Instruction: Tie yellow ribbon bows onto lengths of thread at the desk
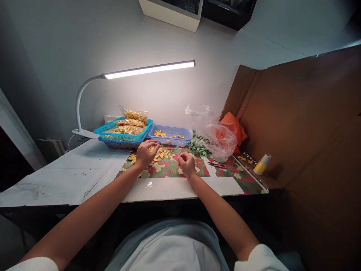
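My left hand (146,153) hovers at the left of a pile of small yellow bow-like pieces (162,153), its thumb and fingers apart and nothing visible between them. To the right of the pile, my right hand (186,164) is closed, thumb and fingertips pinched together. Whatever it may hold is too small to make out. Both hands are above a red and green patterned sheet (169,171). Beyond the pile stands a purple-blue basket (184,140) with a few yellow pieces. Pink-handled snips (217,165) lie to the right of my right hand.
Filled clear bags (128,130) lie in a turquoise basket (104,134) at the back left, under a lit lamp (149,69). Plastic bags (222,141) stand at the back right. A spool of yellow thread (262,164) stands near a cardboard wall (310,124).
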Available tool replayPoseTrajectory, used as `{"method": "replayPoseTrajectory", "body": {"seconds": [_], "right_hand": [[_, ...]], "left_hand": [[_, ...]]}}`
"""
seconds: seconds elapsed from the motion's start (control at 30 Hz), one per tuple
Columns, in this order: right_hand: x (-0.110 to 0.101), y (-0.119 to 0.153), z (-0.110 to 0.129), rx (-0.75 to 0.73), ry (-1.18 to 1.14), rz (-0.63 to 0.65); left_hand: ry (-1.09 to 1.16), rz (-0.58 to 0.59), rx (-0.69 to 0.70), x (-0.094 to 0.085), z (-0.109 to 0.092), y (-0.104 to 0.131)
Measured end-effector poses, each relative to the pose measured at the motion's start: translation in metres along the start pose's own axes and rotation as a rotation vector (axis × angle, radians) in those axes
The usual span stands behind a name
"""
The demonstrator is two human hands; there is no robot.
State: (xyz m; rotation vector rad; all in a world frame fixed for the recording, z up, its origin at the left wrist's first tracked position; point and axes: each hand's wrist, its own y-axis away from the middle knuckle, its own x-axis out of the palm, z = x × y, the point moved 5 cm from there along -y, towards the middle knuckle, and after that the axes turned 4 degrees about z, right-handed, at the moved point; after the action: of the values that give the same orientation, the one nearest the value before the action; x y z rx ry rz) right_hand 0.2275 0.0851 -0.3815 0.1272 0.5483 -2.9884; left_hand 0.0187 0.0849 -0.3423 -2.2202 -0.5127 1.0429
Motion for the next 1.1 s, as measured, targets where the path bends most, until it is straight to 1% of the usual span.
{"method": "replayPoseTrajectory", "body": {"seconds": [0.13, 0.2, 0.47, 0.57, 0.67, 0.77, 0.93, 1.03, 1.1], "right_hand": [[-0.001, -0.001, 0.000, 0.003, -0.008, -0.004], [-0.003, -0.001, 0.000, 0.000, -0.008, -0.014], [-0.010, -0.001, 0.004, 0.001, 0.042, -0.083], [-0.016, -0.003, 0.005, 0.006, 0.099, -0.145], [-0.026, -0.004, 0.005, 0.012, 0.195, -0.241], [-0.034, -0.006, 0.003, 0.007, 0.336, -0.301], [-0.032, -0.010, -0.008, -0.003, 0.591, -0.242], [-0.031, -0.010, -0.014, 0.012, 0.685, -0.228], [-0.032, -0.009, -0.013, 0.008, 0.718, -0.227]], "left_hand": [[0.109, 0.002, -0.046, 0.000, 0.006, -0.002], [0.132, -0.017, -0.069, -0.002, 0.008, -0.002], [0.136, -0.133, -0.141, -0.021, 0.018, -0.004], [0.126, -0.163, -0.153, -0.025, 0.024, -0.006], [0.109, -0.181, -0.148, -0.028, 0.026, -0.007], [0.083, -0.188, -0.122, -0.030, 0.023, -0.007], [0.062, -0.159, -0.039, -0.032, 0.010, -0.004], [0.073, -0.139, 0.010, -0.034, 0.002, -0.002], [0.088, -0.120, 0.051, -0.035, -0.005, -0.002]]}}
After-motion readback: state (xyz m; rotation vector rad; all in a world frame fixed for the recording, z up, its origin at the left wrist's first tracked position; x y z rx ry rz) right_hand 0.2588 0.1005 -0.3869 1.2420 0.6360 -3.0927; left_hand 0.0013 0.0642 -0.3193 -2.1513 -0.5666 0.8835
